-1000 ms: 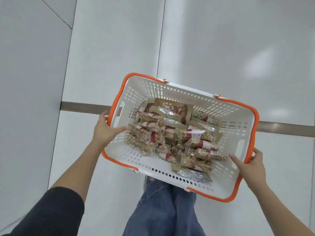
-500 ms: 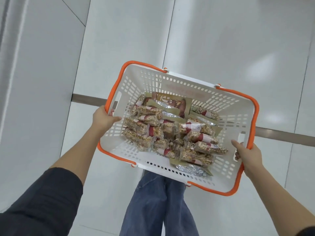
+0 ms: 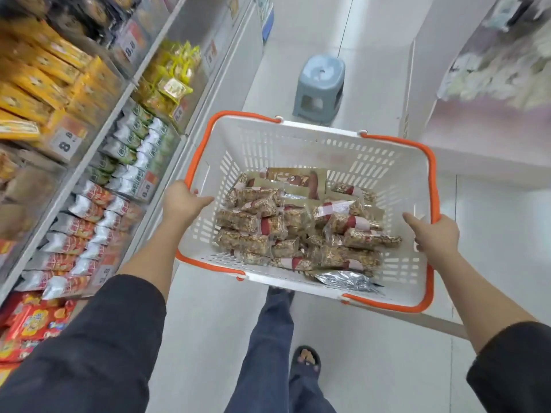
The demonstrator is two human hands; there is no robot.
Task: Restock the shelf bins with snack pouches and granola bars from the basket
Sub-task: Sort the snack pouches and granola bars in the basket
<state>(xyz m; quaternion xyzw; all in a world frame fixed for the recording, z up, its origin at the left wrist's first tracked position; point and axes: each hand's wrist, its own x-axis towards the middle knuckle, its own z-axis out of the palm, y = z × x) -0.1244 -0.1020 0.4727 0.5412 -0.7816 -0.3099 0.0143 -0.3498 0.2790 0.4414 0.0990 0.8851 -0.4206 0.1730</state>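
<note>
I carry a white plastic basket (image 3: 301, 144) with orange rims in front of me at waist height. My left hand (image 3: 182, 201) grips its left rim, thumb inside the wall. My right hand (image 3: 435, 234) grips the right rim the same way. Inside lie several clear-wrapped granola bars (image 3: 298, 231) with red bands, a brown flat pouch (image 3: 295, 178) at the far side and a silver foil pouch (image 3: 343, 280) at the near edge. Shelf bins (image 3: 98, 186) full of snack packs run along my left.
A grey-blue plastic stool (image 3: 320, 84) stands on the aisle floor just beyond the basket. A white display unit (image 3: 477, 138) lines the right side. Price tags (image 3: 64, 144) hang on the shelf fronts. My legs and a sandalled foot (image 3: 305, 360) show below.
The view has swung from bare floor tiles up into a shop aisle; shelves, stool and display have come into sight. Both hands keep their hold on the basket.
</note>
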